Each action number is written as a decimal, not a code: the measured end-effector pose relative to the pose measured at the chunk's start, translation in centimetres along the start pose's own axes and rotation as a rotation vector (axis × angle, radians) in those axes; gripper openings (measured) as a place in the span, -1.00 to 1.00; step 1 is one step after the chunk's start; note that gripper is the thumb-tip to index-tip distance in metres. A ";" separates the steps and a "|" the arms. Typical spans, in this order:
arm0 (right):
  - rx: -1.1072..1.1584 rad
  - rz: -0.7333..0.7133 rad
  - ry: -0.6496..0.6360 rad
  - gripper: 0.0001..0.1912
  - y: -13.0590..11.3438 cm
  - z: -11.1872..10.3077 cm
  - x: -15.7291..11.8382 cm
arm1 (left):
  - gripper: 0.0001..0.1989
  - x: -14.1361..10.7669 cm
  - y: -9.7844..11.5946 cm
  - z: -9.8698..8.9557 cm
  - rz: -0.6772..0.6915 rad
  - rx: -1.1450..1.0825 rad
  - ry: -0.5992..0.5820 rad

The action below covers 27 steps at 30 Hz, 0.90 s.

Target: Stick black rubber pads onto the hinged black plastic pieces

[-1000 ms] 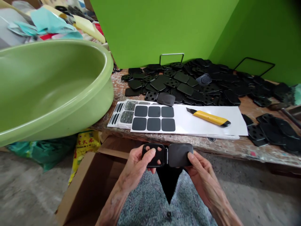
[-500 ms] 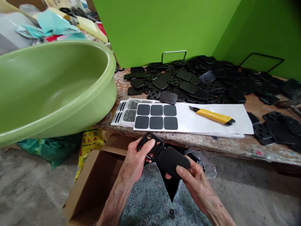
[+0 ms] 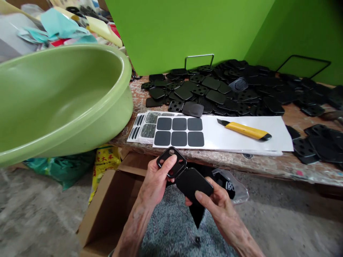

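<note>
Blk pad (image 3: 181,161) w/ round-hole pattern, plain blk pad (image 3: 190,185), yellow cutter (image 3: 245,130), pale green basin (image 3: 88,117).

Bright, even light falls across the scene, leaving only soft shadows beneath the left hand (image 3: 158,178). Wide-angle distortion bows the paint-worn wooden bench (image 3: 241,160) beyond the hand, a pale sheen marks the large green plastic basin (image 3: 66,107) to its left, and the grey concrete floor (image 3: 34,217) blurs.

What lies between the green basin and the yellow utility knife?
The head view shows stacked sheets of black strips and a sheet of six black square pads.
</note>
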State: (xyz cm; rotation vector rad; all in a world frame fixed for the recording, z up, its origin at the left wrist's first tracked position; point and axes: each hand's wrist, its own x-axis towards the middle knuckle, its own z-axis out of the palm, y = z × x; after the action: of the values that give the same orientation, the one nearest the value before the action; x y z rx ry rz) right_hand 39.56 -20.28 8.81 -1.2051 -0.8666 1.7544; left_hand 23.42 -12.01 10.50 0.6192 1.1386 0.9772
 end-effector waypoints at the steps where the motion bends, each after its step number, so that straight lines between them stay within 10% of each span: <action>1: -0.006 0.002 0.003 -0.80 0.1 0.0 0.0 | -0.76 0.0 -0.1 0.0 -0.010 -0.011 -0.007; 16: -0.297 -0.028 0.044 -0.81 -2.1 0.0 1.5 | -0.81 -0.2 -0.7 -0.1 -0.067 -0.003 -0.193; 27: -0.028 0.093 0.034 -0.75 -2.3 1.4 1.5 | -0.82 -0.1 -1.7 0.0 -0.075 -0.016 -0.114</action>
State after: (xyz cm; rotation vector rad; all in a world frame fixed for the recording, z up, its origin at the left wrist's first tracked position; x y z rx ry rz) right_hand 38.44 -18.04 10.66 -1.3079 -0.8293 1.7959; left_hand 23.94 -12.84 9.16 0.6076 1.0452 0.8748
